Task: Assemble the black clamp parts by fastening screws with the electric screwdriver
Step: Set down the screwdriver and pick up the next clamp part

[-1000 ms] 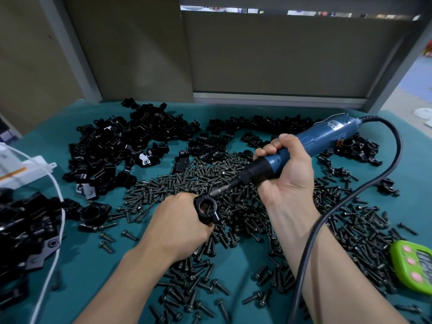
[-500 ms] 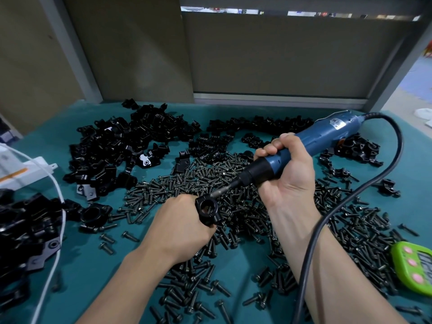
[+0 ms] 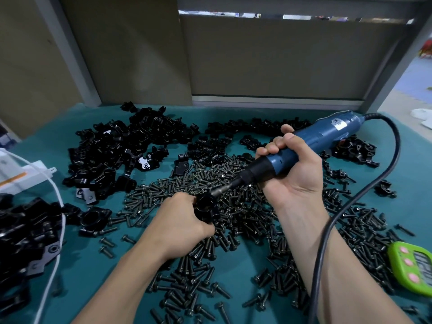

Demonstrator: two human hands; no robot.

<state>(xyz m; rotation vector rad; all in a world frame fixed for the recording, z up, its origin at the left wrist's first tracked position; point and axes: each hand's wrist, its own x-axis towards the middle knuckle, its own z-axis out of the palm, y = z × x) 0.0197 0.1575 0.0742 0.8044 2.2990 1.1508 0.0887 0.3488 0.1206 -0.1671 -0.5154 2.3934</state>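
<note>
While the left grip (image 3: 180, 220) holds a black clamp (image 3: 206, 205), the right grip (image 3: 294, 176) holds the blue screwdriver (image 3: 327, 134), label (image 3: 340, 124) unreadable.

no legible text anywhere, white sticker (image 3: 340, 124) on the blue electric screwdriver (image 3: 325, 135) has a dark logo too small to read, green timer (image 3: 397, 265) display digits blurred and cut by the frame edge, white box (image 3: 14, 174) with orange stripe, print unreadable

Green timer (image 3: 413, 267) at right edge of teal mat (image 3: 93, 272); white cable (image 3: 63, 220) at left
</note>
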